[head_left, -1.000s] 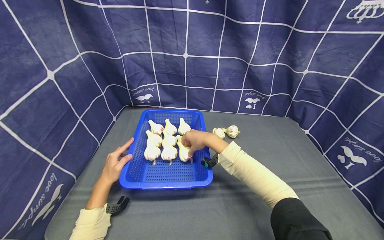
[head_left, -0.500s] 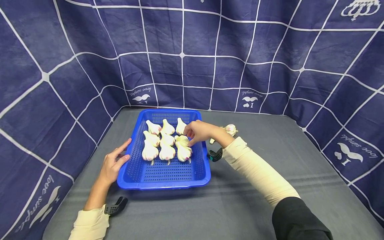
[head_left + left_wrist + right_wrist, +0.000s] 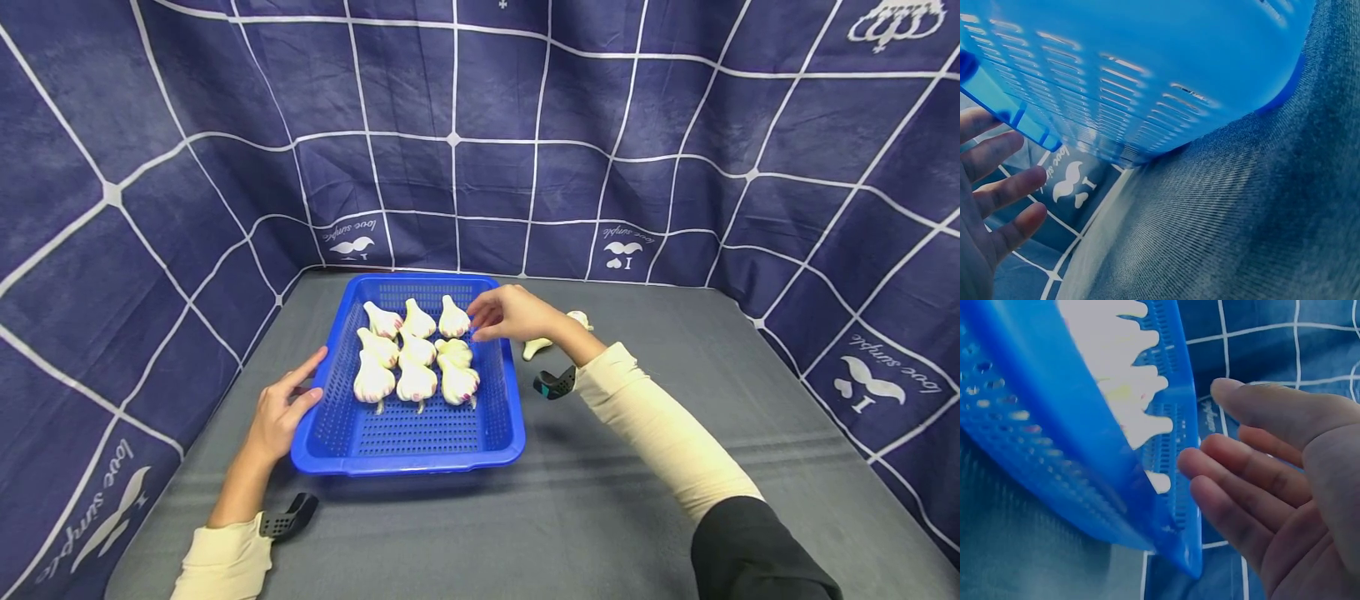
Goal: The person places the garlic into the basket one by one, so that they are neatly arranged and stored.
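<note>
A blue plastic basket (image 3: 408,462) holds garlic bulbs (image 3: 416,383) in three columns, most with their stems pointing away. My left hand (image 3: 277,417) touches the basket's left rim, its fingers spread and fairly straight. From below, the left wrist view shows those fingers (image 3: 1013,184) beside the basket's slotted wall. Over the right rim, my right hand (image 3: 513,312) has nothing between its relaxed fingers. It is nearest to the far-right garlic bulb (image 3: 453,318). In the right wrist view its fingers (image 3: 1241,500) lie apart from the basket wall (image 3: 1072,400).
Loose garlic bulbs lie on the grey table (image 3: 600,467) right of the basket: one stem end (image 3: 535,347) points toward me, and another bulb (image 3: 581,318) is partly behind my right wrist. A dark blue gridded cloth (image 3: 495,183) hangs along the back and sides.
My right hand has let go of a garlic bulb in the middle of the right column and risen up and right to the rim. My left hand stays at the left rim.
</note>
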Demonstrator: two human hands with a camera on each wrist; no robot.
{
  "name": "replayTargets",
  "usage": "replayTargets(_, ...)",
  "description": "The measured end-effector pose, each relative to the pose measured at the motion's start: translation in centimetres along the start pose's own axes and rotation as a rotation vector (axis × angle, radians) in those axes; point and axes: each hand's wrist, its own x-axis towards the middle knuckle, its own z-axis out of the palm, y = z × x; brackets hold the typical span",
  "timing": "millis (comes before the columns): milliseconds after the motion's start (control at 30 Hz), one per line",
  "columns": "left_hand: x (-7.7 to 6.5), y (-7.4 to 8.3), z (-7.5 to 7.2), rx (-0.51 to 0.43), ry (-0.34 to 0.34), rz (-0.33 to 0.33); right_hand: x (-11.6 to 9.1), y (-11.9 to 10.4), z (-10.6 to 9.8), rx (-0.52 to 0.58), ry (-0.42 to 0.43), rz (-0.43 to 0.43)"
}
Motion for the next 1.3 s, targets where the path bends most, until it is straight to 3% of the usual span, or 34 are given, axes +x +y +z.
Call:
replayTargets(333, -0.1, -0.1, 0.0, -0.001, 0.0, -0.007, -1.9, 2.2, -0.9, 0.039, 0.174, 0.014)
replayTargets(667, 0.0, -0.1, 0.1, -0.008, 0.007, -0.019, -3.7, 4.8, -1.9, 0.005, 0.307, 0.06)
replayTargets(1300, 0.1, 0.1, 0.1, -0.008, 0.005, -0.003, -5.2, 9.2, -1.8, -0.048, 0.326, 0.147)
